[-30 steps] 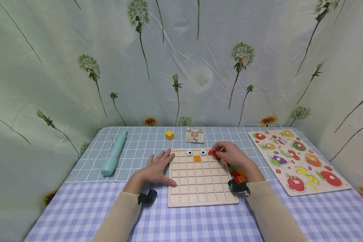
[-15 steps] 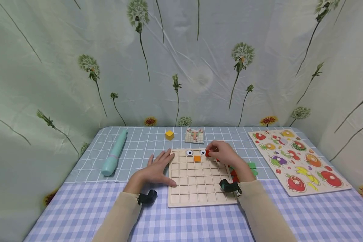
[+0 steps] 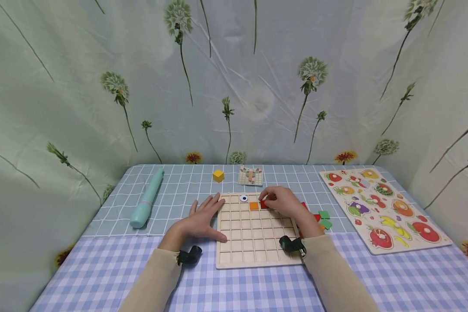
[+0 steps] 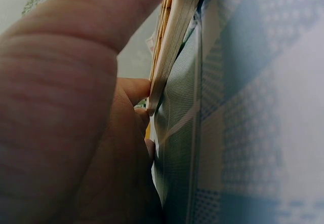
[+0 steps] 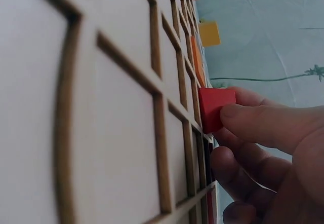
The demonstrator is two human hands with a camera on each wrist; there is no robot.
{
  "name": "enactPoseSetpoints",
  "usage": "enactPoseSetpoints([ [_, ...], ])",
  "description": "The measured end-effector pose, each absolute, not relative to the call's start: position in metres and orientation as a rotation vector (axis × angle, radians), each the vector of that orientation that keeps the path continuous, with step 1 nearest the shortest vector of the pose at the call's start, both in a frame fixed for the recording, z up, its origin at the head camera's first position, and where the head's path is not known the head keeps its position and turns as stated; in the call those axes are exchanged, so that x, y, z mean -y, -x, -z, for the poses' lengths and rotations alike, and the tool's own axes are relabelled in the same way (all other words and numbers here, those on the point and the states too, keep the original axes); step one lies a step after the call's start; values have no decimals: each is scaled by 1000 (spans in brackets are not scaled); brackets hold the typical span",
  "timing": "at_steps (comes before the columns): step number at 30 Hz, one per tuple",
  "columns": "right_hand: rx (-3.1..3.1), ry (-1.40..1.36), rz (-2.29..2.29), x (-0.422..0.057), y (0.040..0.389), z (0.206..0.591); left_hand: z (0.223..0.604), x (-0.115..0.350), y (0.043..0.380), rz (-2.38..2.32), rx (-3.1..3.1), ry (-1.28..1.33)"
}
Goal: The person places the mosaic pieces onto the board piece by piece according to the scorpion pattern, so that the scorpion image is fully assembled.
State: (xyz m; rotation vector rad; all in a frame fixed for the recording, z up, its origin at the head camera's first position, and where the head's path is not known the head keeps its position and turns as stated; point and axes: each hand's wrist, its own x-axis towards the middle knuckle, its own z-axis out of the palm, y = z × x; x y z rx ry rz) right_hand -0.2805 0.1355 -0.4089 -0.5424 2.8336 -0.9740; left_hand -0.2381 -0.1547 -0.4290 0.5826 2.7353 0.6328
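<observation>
A wooden grid board (image 3: 257, 255) lies in front of the person. My right hand (image 3: 284, 203) pinches a red tile (image 3: 263, 205) between thumb and finger, just right of an orange square tile (image 3: 254, 206) in the upper rows. In the right wrist view the red tile (image 5: 217, 102) stands tilted against the grid, its lower edge at a cell. One round eye tile (image 3: 243, 198) shows in the top row. My left hand (image 3: 200, 222) rests at the board's left edge, fingers spread, thumb over the rim; the left wrist view shows its fingers touching that edge.
Loose green tiles (image 3: 324, 215) and red and orange ones lie right of the board, partly under the right forearm. A fruit puzzle board (image 3: 386, 208) sits farther right. Behind are a pattern card (image 3: 251, 176) and a yellow block (image 3: 218, 175); a turquoise bat (image 3: 146, 203) lies left.
My right hand has moved left and slightly nearer with the red tile, to beside the orange tile. It now hides the second eye tile. The left hand has stayed put.
</observation>
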Motion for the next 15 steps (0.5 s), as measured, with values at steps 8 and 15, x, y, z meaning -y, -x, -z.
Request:
enactPoseSetpoints([
  [8, -2860, 545, 956, -132, 277, 409, 433, 156, 239, -650, -2731, -599],
  [15, -2866, 501, 916, -129, 277, 409, 433, 156, 239, -642, -2730, -584],
])
